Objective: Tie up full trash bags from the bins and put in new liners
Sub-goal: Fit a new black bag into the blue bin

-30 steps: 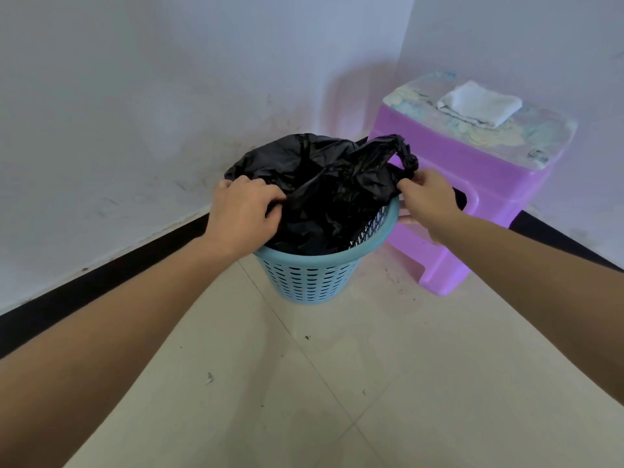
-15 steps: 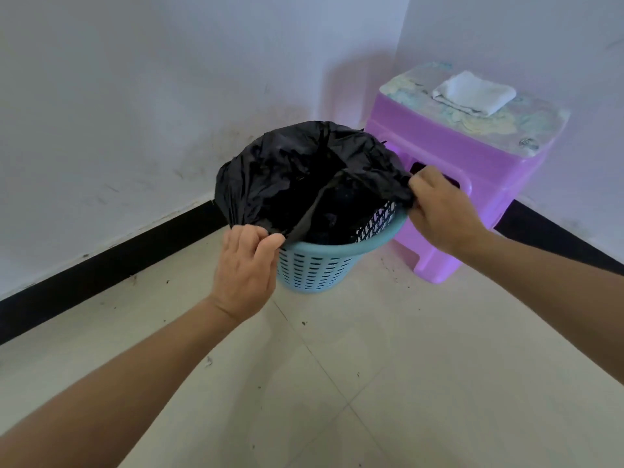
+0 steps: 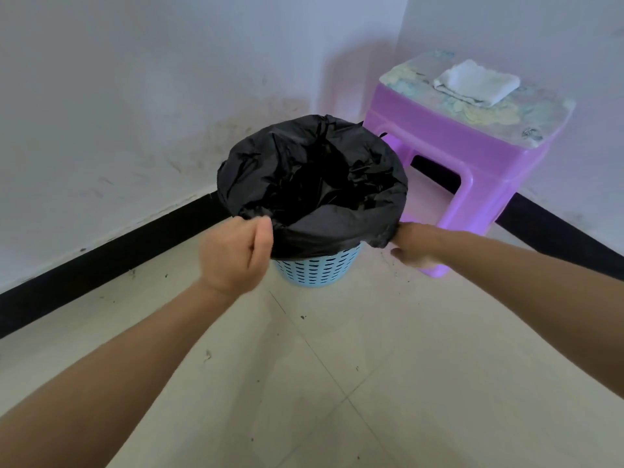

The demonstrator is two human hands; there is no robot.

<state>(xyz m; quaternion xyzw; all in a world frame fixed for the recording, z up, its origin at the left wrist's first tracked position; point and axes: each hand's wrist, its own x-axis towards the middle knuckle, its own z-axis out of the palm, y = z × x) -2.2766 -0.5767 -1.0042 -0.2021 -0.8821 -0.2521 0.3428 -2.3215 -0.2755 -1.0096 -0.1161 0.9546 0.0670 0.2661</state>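
**Liner now stretched over the bin rim**

The black liner (image 3: 314, 184), bunched inside the basket a second ago, now drapes over the rim of the blue perforated bin (image 3: 315, 266) in the floor's corner, beside the purple stool (image 3: 472, 157). The left hand (image 3: 236, 255) pinches the near hem; the right hand (image 3: 410, 243) grips the liner's right edge. Lining looks nearly done.

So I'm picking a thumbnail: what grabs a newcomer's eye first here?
The black liner folded over the blue bin in the corner, its near edge pinched by the left hand and right hand. Then the purple stool to its right, a white cloth on top.
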